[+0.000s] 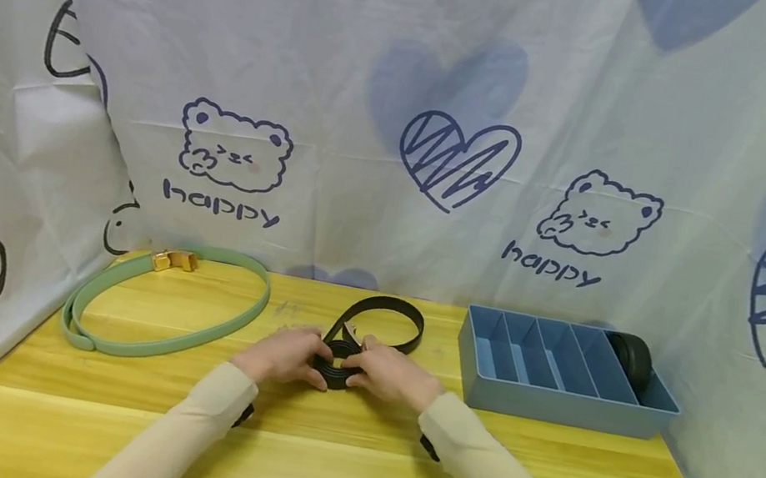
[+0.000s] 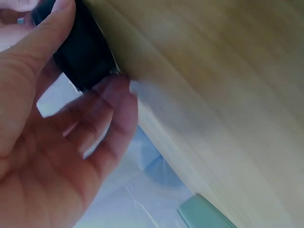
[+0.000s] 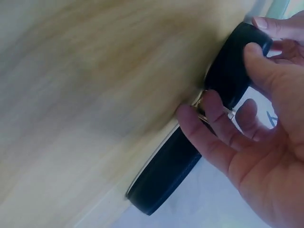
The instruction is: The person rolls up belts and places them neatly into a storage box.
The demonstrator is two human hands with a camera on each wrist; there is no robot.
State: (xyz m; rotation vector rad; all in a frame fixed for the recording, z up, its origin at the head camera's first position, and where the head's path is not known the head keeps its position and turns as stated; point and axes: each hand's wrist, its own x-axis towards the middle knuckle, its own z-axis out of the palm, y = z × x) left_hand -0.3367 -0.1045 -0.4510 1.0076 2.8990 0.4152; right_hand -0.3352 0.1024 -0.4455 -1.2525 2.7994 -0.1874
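Left hand (image 1: 283, 353): bent round the left side of the black belt's coil, gripping it between thumb and fingers.
Right hand (image 1: 394, 372): holds the coil from the right, thumb pressed on its outer face, other fingers by the gold buckle (image 3: 198, 102).
Black belt (image 1: 337, 379): partly rolled; the coil stands on edge between both hands, and the rest runs out behind it in a wide loop on the table (image 1: 330, 467).
Sleeves (image 1: 168, 431): pale, reaching the wrists, nearer the viewer than the black belt.
Green belt (image 1: 114, 347): well left of the black belt, lying in a large open loop, its gold clasp (image 1: 174, 261) on the far side.
Box (image 1: 567, 409): blue, divided, right of the black belt.
Dark roll (image 1: 630, 361): in the box's rightmost compartment, the one farthest from the black belt.
Curtain (image 1: 346, 97): behind the black belt, white with hearts, bears and "happy".
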